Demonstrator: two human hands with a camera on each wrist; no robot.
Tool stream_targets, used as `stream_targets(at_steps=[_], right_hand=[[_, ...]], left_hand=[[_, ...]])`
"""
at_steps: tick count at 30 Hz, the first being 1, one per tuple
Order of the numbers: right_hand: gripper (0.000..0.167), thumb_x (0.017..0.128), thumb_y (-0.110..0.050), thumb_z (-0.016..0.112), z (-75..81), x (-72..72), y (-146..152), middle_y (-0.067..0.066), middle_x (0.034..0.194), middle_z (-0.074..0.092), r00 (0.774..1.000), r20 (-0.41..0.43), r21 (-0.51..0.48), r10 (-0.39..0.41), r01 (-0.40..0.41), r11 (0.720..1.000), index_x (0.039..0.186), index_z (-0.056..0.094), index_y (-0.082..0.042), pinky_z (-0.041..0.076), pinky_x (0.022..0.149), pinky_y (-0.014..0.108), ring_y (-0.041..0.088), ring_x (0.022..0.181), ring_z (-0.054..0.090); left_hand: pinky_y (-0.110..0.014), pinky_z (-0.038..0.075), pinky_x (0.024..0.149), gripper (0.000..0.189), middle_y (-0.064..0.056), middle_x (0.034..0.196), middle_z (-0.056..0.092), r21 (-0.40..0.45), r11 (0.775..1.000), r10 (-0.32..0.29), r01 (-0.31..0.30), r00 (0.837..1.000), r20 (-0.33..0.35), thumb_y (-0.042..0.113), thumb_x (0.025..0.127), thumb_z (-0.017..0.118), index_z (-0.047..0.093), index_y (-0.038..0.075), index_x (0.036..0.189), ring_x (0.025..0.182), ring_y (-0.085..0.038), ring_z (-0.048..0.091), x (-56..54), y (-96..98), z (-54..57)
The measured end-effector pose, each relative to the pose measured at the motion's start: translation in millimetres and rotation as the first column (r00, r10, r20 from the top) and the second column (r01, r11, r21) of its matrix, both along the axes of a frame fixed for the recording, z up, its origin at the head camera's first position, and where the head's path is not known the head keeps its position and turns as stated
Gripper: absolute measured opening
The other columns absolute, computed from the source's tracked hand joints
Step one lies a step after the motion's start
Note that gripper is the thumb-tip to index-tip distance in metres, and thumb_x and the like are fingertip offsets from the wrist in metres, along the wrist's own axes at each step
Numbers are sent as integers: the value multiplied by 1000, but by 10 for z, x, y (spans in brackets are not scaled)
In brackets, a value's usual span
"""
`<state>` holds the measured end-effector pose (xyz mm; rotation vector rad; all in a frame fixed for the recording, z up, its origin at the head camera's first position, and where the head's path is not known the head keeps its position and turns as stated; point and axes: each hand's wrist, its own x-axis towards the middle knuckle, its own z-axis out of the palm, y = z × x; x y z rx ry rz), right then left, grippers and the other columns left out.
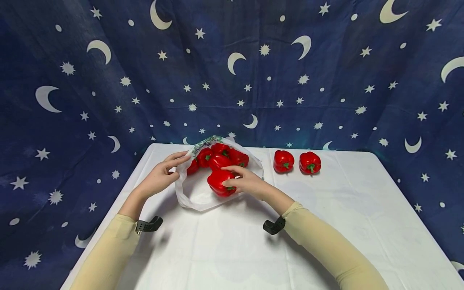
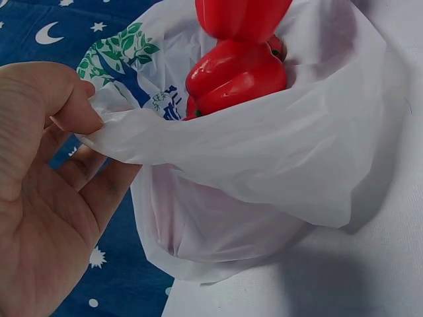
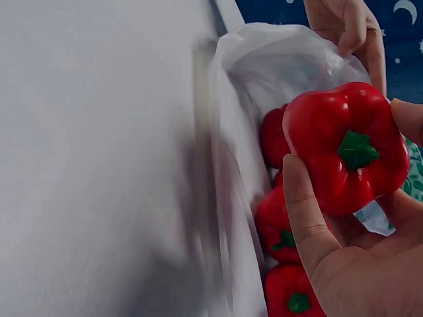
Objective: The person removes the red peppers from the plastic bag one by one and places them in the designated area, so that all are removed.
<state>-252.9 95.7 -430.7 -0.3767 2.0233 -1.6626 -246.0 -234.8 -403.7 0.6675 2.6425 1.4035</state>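
Observation:
A white plastic bag (image 1: 193,206) printed with a green and blue tree lies on the table with its mouth open toward me. Several red bell peppers (image 1: 219,161) are inside it. My left hand (image 1: 159,177) pinches the bag's rim between thumb and forefinger, as the left wrist view shows. In my right hand (image 1: 248,183) is another red bell pepper (image 3: 347,142), gripped between thumb and fingers at the bag's mouth, its green stem facing the right wrist camera.
Two more red bell peppers, a left one (image 1: 283,161) and a right one (image 1: 309,162), sit on the white-covered table (image 1: 344,225) to the right of the bag. Behind the table hangs a dark blue cloth (image 1: 217,48) with moons and stars.

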Motion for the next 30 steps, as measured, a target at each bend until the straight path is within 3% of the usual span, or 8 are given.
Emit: stream_targets(at_steps=[6, 12, 30], right_hand=[[65, 88, -30, 77, 39, 14, 239, 13, 141, 50, 1000, 22, -7, 0, 0, 1000, 149, 54, -21, 57, 86, 42, 32, 123, 50], [67, 89, -30, 77, 61, 32, 585, 14, 147, 46, 998, 52, 9, -17, 17, 1000, 150, 53, -21, 56, 89, 44, 35, 130, 47], [74, 91, -22, 74, 96, 145, 1518, 20, 157, 31, 984, 108, 1, -141, 142, 990, 157, 41, -11, 54, 93, 48, 42, 133, 42]], left_hand=[[-48, 38, 106, 62, 8, 161, 34, 15, 1000, -11, 11, 1000, 4, -5, 95, 51, 53, 20, 151, 148, -22, 30, -4, -3, -1], [-36, 40, 101, 62, 10, 161, 34, 17, 1000, -16, 16, 1000, 10, -5, 95, 50, 54, 21, 151, 147, -20, 32, -7, -11, -6], [-31, 41, 99, 61, 11, 161, 34, 21, 999, -30, 30, 1000, 4, -5, 95, 50, 54, 20, 151, 146, -19, 32, 5, -4, 1]])
